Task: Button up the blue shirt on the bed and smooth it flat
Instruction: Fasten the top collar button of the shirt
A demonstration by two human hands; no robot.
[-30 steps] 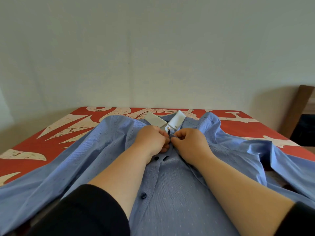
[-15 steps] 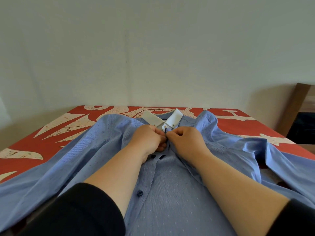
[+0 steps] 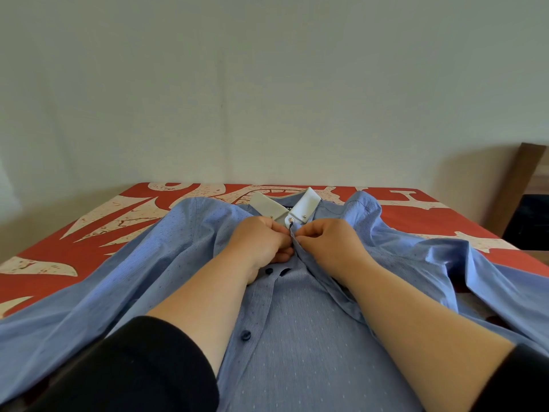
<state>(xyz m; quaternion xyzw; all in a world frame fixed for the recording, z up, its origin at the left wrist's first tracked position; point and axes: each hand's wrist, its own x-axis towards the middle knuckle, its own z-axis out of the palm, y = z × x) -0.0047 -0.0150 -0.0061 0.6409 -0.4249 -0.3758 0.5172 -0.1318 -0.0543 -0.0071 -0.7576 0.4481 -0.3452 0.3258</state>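
Note:
A light blue dotted shirt (image 3: 303, 337) with a white collar (image 3: 306, 205) lies front up on the bed, sleeves spread to both sides. Dark buttons (image 3: 245, 335) run down its placket; one more sits just below my hands beside an unfastened buttonhole. My left hand (image 3: 261, 240) grips the left placket edge just under the collar. My right hand (image 3: 329, 242) pinches the right placket edge against it. The two hands touch at the placket. The button they work on is hidden by my fingers.
The bed carries a red cover with cream lettering (image 3: 118, 221), against a plain pale wall. A brown wooden board (image 3: 517, 188) and a dark piece of furniture (image 3: 531, 221) stand at the right. Black sleeves cover my upper forearms.
Both hands stay together at the placket under the collar. The view has shifted slightly, and the fingers have adjusted their pinch on the fabric.

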